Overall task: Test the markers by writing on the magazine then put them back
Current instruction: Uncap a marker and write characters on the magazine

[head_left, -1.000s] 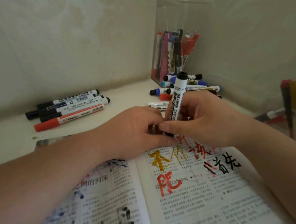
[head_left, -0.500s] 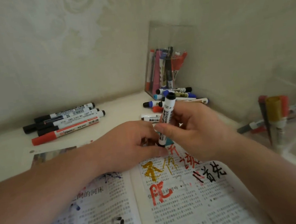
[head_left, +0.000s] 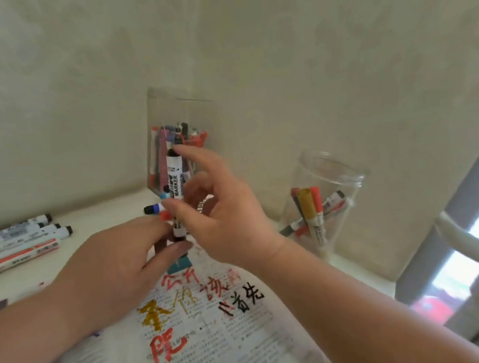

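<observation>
Marker lifted upright off the page, both hands on it.

Past the row of loose markers [head_left: 12, 244] on the left, the left hand [head_left: 115, 264] pinches the lower end of the black marker [head_left: 177, 183]. It now stands upright above the magazine [head_left: 223, 342], where a second ago it leaned low over it. The right hand [head_left: 227, 213] clamps it, thumb on the barrel and forefinger on the top end. Probably the cap is being seated and testing is over. It may go back next in the clear box [head_left: 161, 106] or the round cup [head_left: 337, 168].
</observation>
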Available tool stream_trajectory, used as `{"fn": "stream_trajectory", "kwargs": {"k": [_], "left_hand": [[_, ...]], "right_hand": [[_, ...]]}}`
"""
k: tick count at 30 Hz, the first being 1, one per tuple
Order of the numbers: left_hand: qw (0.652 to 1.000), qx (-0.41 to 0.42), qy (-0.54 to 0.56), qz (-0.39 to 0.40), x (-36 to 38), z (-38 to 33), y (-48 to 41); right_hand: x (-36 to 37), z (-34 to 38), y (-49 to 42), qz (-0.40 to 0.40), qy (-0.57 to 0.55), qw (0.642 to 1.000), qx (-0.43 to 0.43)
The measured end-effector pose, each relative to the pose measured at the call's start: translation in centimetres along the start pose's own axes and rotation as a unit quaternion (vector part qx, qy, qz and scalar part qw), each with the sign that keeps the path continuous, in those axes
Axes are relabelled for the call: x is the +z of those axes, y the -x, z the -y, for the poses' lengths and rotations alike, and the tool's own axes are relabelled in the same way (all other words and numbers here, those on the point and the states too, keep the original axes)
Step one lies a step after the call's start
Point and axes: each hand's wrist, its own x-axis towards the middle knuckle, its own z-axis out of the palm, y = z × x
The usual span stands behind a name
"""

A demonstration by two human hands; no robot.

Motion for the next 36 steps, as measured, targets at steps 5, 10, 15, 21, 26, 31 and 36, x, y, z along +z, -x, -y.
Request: {"fn": "stream_trajectory", "kwargs": {"k": [5, 10, 15, 21, 26, 31, 36], "left_hand": [[0.998, 0.046, -0.035, 0.010, -0.5, -0.9, 0.6], [0.991, 0.112, -0.054, 0.042, 0.1, -0.6, 1.2], [0.989, 0.115, -0.060, 0.068, -0.1, -0.9, 1.0], [0.985, 0.089, -0.094, 0.114, -0.5, -1.0, 0.9], [0.985, 0.063, -0.102, 0.125, -0.8, -1.1, 0.9], [0.983, -0.026, -0.139, 0.117, -1.0, -0.5, 0.3], [0.972, -0.138, -0.157, 0.104, -1.5, 1.3, -0.1]], "right_hand": [[-2.5, 2.5, -0.1, -0.027, 0.015, 0.999, 0.031], [-8.7, 4.7, -1.8, -0.213, 0.063, 0.975, -0.008], [-14.9, 4.5, -2.4, -0.333, 0.195, 0.922, 0.006], [-16.2, 1.4, -2.4, -0.237, 0.339, 0.888, 0.200], [-15.1, 1.0, -2.0, -0.211, 0.380, 0.876, 0.209], [-8.5, 2.2, -2.1, -0.148, 0.329, 0.933, -0.007], [-0.4, 0.4, -2.9, 0.271, 0.343, 0.892, 0.120]]}}
